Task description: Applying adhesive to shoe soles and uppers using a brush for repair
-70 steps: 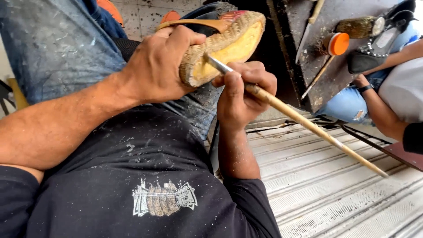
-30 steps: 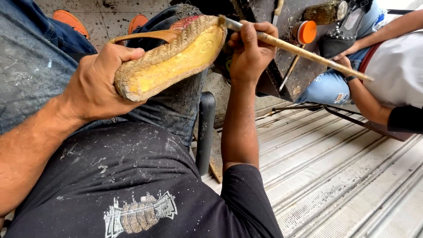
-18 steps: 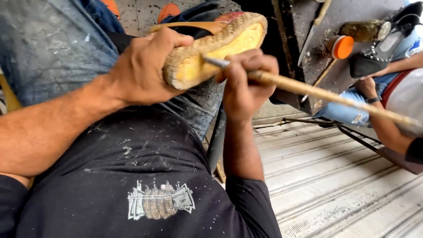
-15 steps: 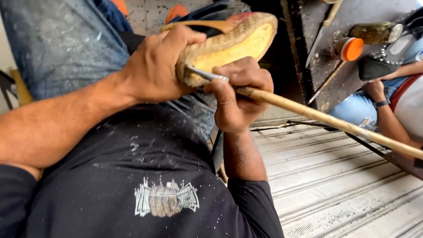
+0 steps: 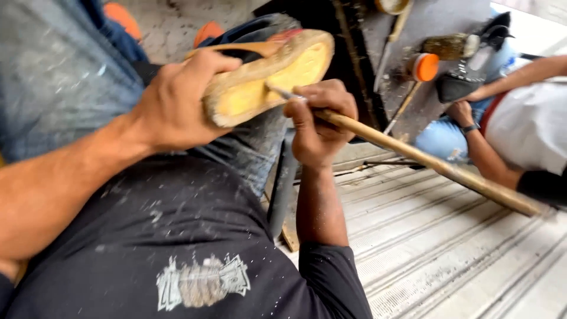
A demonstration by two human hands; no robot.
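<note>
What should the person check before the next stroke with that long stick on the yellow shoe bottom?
1. Left hand has a firm grip on the shoe sole: ok.
2. Right hand grips the wooden-handled tool near its metal tip: ok.
3. Tip rests on the yellow face of the sole: ok.
4. Left fingers stay off the tip's path: cannot tell.
5. The long handle's far end stays apart from the other person's arm: not ok, it looks very close.

A co-worker's arm point(image 5: 481, 156) rests near an orange-capped bottle point(image 5: 422, 66) above the ribbed metal floor point(image 5: 449, 248).
</note>
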